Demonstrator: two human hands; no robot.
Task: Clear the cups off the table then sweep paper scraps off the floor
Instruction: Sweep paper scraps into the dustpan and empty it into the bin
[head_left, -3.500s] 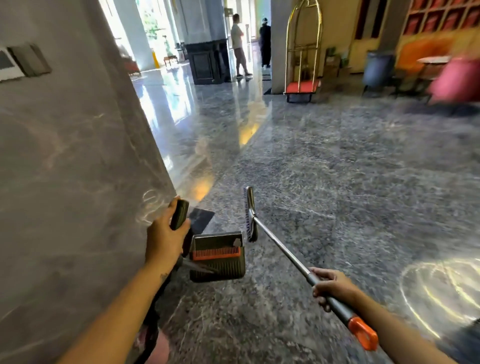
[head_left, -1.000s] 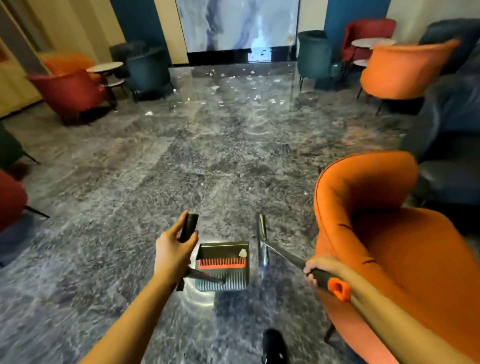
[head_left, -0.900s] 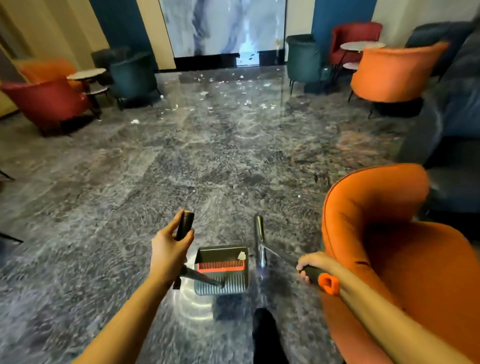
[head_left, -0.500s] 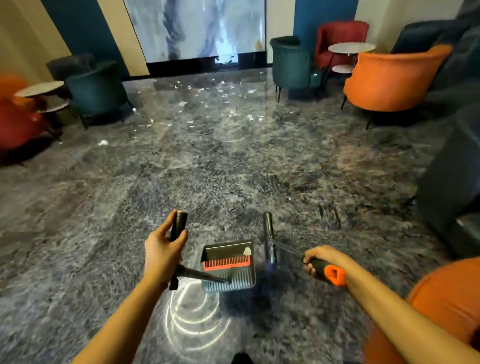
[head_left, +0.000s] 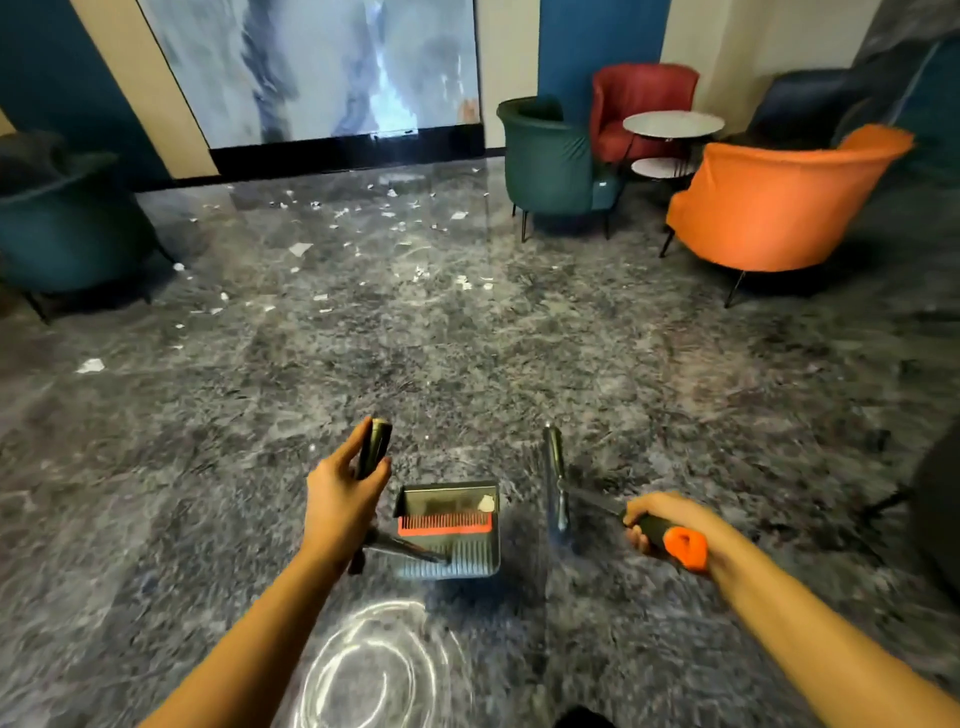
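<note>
My left hand (head_left: 340, 501) grips the dark handle of a grey dustpan (head_left: 449, 530), which hangs low in front of me and has an orange comb strip and one white scrap inside. My right hand (head_left: 657, 517) grips the broom's (head_left: 555, 483) handle near its orange end; the broom head points away from me, just right of the dustpan. Several white paper scraps (head_left: 363, 244) lie scattered on the dark marble floor farther ahead, toward the back wall.
A teal armchair (head_left: 553, 161), a red armchair (head_left: 641, 106), small round tables (head_left: 672, 124) and an orange armchair (head_left: 779, 202) stand at the back right. Another teal chair (head_left: 62, 223) is at the left. A dark seat edge (head_left: 940, 519) shows at the far right.
I have walked forward into the lounge: the near orange chair has dropped out of view on the right and the paper scraps are closer. Both hands keep their grips.
</note>
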